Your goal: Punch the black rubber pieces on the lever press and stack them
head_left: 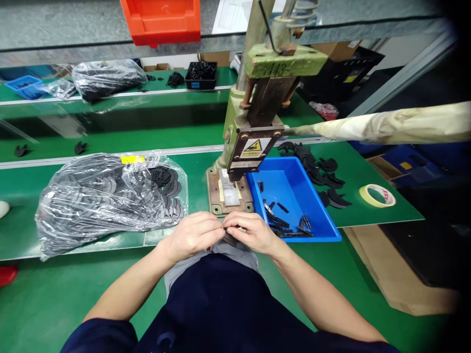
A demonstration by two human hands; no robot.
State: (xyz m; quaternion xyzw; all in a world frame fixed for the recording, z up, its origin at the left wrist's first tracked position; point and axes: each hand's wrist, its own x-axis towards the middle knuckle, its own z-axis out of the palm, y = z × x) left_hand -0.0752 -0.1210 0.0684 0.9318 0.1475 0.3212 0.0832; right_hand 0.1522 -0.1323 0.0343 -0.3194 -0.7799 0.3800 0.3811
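Observation:
Both my hands meet just in front of the table's near edge, below the base of a green hand press (231, 196). My left hand (196, 234) pinches a small dark curved part (230, 239), and the fingers of my right hand (253, 231) close on the same part from the other side. Most of the part is hidden behind my fingers. A metal plate lies on the press base under the raised ram. To the right of the press, a blue tray (320, 215) holds several thin black pieces (277, 220).
A clear plastic bag (91, 206) of dark curved parts lies left of the press. More curved parts (312, 166) and a tape roll (378, 196) lie to the right. The press's wrapped lever (386, 125) reaches out rightward. An orange bin (162, 22) sits on the shelf above.

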